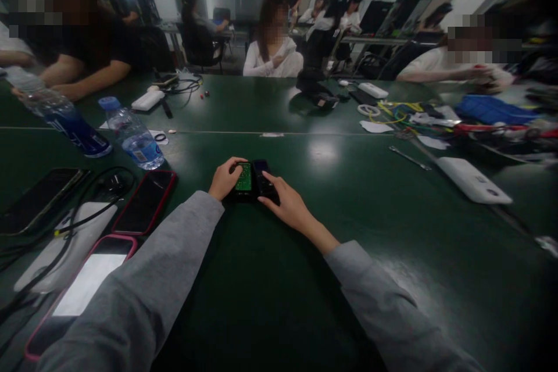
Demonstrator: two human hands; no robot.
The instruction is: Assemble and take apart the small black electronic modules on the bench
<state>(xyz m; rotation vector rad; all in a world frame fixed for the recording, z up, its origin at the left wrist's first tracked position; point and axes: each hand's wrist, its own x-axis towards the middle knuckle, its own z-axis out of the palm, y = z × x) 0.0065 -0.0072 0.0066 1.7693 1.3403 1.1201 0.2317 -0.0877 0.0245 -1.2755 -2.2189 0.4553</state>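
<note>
On the dark green table [279,279] lies a small opened device [255,181], its green circuit board [244,177] exposed on the left half and a black part on the right. My left hand [225,177] curls around its left edge, thumb on the board. My right hand [285,200] rests on the black half, fingers pressed down on it. Grey sleeves cover both my forearms.
Two water bottles [133,136] stand at the left. Phones [146,200], a white power bank and black cables lie near my left arm. A white box [473,180], tweezers [410,158] and coloured wires are at the right. Several people sit across the table.
</note>
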